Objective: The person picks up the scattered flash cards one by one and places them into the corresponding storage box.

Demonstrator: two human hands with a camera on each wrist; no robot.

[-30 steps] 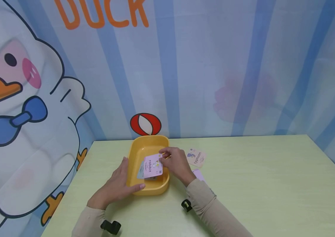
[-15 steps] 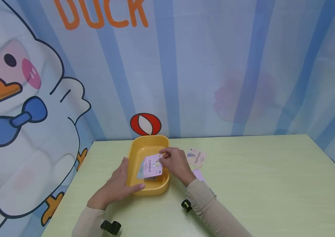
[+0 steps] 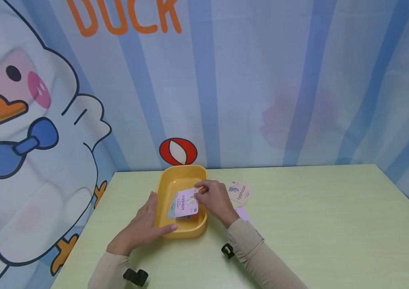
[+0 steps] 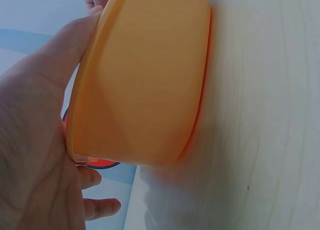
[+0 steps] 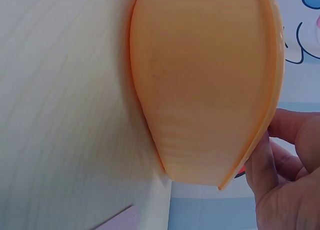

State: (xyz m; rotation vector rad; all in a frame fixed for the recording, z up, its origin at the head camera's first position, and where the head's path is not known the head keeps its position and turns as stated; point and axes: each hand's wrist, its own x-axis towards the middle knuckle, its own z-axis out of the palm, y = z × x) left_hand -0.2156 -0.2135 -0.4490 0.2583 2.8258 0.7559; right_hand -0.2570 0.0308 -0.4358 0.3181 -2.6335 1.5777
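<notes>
A yellow plastic tray (image 3: pixel 165 176) with rounded corners sits near the back of the table. My right hand (image 3: pixel 218 201) reaches over its right rim and pinches a lilac card (image 3: pixel 187 204) printed "rabbit" between thumb and fingers. Beneath that card, a blue-grey card (image 3: pixel 171 210) shows inside the tray, mostly covered. My left hand (image 3: pixel 141 228) lies along the tray's left side with its fingers extended, and its thumb rests on the near rim. In both wrist views the tray wall hides the cards inside.
Right of the tray lies a pale pink card (image 3: pixel 239 192) printed "typhoon". A second lilac card (image 3: pixel 243 212) lies partly under my right wrist. Behind the table (image 3: pixel 316 224) hangs a blue striped curtain (image 3: pixel 247 80) with a duck picture.
</notes>
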